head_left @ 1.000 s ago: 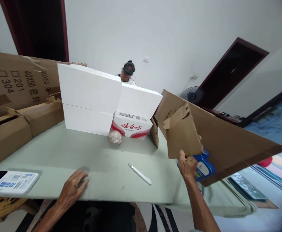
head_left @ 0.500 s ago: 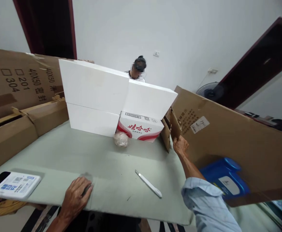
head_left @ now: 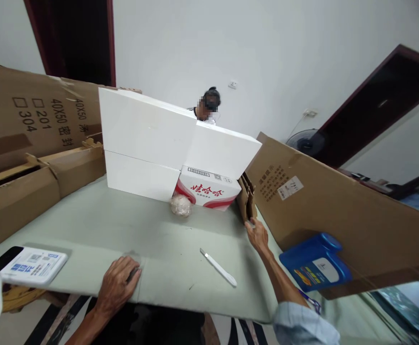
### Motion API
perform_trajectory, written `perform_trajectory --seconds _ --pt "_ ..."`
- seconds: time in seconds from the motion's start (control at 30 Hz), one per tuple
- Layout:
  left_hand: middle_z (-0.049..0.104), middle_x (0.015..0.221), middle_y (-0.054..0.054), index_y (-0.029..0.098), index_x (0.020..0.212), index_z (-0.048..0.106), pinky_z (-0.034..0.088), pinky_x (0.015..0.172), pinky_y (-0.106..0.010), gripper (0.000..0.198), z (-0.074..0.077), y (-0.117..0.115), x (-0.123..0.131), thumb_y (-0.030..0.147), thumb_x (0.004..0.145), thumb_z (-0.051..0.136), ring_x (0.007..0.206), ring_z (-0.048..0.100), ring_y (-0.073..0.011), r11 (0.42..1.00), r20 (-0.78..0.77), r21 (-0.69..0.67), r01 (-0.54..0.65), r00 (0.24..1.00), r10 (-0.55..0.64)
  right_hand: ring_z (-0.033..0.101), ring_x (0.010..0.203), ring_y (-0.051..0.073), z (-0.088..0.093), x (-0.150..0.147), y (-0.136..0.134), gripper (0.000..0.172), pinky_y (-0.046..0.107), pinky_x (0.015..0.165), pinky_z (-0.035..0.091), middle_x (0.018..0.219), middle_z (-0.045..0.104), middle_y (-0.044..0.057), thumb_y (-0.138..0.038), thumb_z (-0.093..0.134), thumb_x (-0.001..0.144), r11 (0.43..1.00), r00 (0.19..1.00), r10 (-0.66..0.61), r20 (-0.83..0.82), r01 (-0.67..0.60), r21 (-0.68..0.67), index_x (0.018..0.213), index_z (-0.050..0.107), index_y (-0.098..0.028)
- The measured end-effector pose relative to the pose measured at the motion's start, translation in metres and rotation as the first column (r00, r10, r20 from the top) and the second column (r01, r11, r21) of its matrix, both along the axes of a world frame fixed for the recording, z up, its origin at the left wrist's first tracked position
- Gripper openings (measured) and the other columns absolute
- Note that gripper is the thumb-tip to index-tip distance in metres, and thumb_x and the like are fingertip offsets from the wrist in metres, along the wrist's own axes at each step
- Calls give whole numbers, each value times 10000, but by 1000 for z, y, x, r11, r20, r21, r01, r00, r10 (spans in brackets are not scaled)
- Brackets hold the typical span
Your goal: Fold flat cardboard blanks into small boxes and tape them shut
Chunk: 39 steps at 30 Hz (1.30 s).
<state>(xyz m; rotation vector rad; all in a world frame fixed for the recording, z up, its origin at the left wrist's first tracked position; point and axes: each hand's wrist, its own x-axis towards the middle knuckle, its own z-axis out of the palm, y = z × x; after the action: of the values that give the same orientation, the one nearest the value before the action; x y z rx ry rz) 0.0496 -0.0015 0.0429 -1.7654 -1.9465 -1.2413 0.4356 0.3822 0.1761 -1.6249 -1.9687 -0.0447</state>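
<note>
since half a second ago the right grip (head_left: 256, 235) has slid down the folded cardboard flaps (head_left: 247, 199) to their bottom edge, and the flaps now lie closer together; the left grip (head_left: 119, 285) has stayed put.

nearest, the left grip lies palm down on the near edge of the pale green surface (head_left: 123, 225), fingers loosely spread and holding nothing. a white device with a blue label (head_left: 29, 264) rests on the near left corner. a slim white knife (head_left: 218, 267) lies on the surface between the two grips, touching neither. the right grip reaches forward with its fingertips on the flaps' lower edge; i cannot tell whether it pinches the card or only presses on it. the flaps belong to a large cardboard sheet (head_left: 345, 215) that stands tilted along the right side of the surface, with a blue jug (head_left: 315, 262) against its near face.

further back, a small wrapped ball (head_left: 180, 205) sits just in front of a red-and-white carton (head_left: 207, 189), and the flaps stand just beside that carton. white foam boards (head_left: 144, 129) lean over and beside the carton. long cardboard boxes (head_left: 33, 187) lie at the left, with a printed cardboard panel (head_left: 33, 115) behind them. behind the foam a person (head_left: 209, 103) is partly in view, and a fan (head_left: 306, 141) stands by the far wall.
</note>
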Motion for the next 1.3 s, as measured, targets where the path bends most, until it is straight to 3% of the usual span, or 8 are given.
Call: perform_trajectory --seconds 0.3,0.47,0.57,0.7,0.83,1.0,1.13,1.3 --pt "714 855 -32 241 900 680 490 797 -377 210 0 1 2 256 1066 553 820 654 -235 998 2 -54 -36 999 36 757 869 288 -77 -19 -147 500 437 817 633 1082 792 133 -642 530 1000 915 917 389 -85 -396 -82 1112 778 -223" --pt "707 861 -34 236 899 672 487 797 -380 175 1 1 1 220 1042 573 828 649 -242 997 -10 -73 -37 999 37 731 946 319 -105 -13 -174 359 491 879 630 989 740 112 -528 517 1060 891 892 452 30 -452 27 1096 762 -268" --pt "705 863 -35 236 894 670 486 797 -381 170 2 1 2 210 1033 578 830 646 -242 996 -12 -79 -43 999 42 727 917 334 -107 -12 -172 368 517 843 638 979 734 123 -518 503 1070 898 899 435 45 -437 46 1090 766 -261" --pt "697 856 -38 238 888 666 484 807 -390 176 2 2 4 210 1035 573 833 639 -248 995 -12 -82 -57 998 56 729 1168 365 -92 -47 -165 413 557 1001 632 1256 750 162 -491 478 1095 872 884 466 43 -467 144 1309 733 -246" --pt "699 864 -41 237 894 667 484 812 -393 178 2 3 5 208 1038 568 840 639 -249 995 -11 -81 -63 998 63 600 1457 342 -72 -127 -137 556 539 1200 533 1577 623 161 -456 499 1095 807 819 567 85 -573 141 1595 544 -217" --pt "688 848 -42 238 882 660 480 800 -393 189 3 4 6 191 1036 560 826 635 -251 995 -19 -71 -69 997 68 442 1594 366 -56 -231 -75 673 561 1261 433 1726 454 214 -417 549 1068 783 771 601 212 -621 39 1668 431 -136" --pt "682 848 -44 235 878 661 480 802 -397 212 4 5 7 177 1045 545 826 629 -251 994 -24 -79 -71 997 70 457 1563 382 -62 -272 -40 640 564 1250 414 1712 462 242 -395 543 1066 792 770 591 241 -611 13 1634 470 -108" --pt "674 852 -53 239 876 669 475 807 -411 221 4 3 10 167 1039 539 837 620 -257 989 -4 -125 -76 997 76 424 1555 362 -84 -277 -32 587 527 1261 371 1705 475 204 -354 489 1084 798 771 576 272 -602 15 1624 484 -126"
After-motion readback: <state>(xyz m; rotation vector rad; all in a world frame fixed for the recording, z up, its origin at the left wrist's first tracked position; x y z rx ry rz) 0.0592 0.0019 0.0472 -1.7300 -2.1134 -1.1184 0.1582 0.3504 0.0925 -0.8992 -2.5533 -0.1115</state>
